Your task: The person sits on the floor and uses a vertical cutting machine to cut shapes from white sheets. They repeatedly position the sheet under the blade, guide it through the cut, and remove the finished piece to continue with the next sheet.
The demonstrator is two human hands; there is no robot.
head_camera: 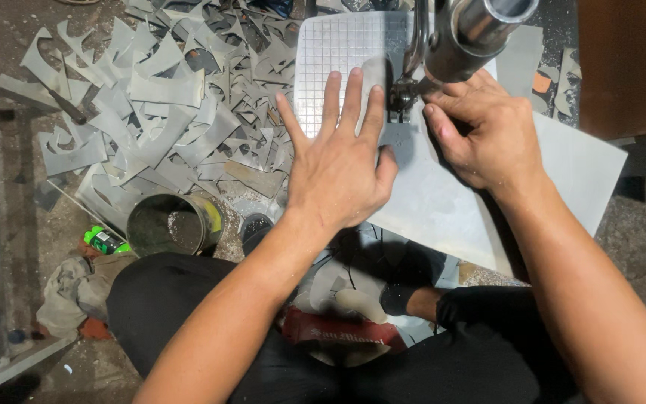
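Observation:
My left hand [340, 161] lies flat, fingers spread, on a grey metal sheet [443, 202] that rests on a small grid-patterned machine table [334, 45]. My right hand [484, 135] presses on the same sheet just right of the saw blade and its foot [400, 101], fingers curled, thumb pointing at the blade. A steel machine arm [472, 34] hangs over the sheet above my right hand. The sheet juts out toward my lap at the right.
A heap of grey metal offcuts [166, 105] covers the floor at the left. A round tin can [170, 224], a green lighter [102, 241] and a crumpled rag [72, 288] lie near my left knee. A red packet [342, 333] sits between my legs.

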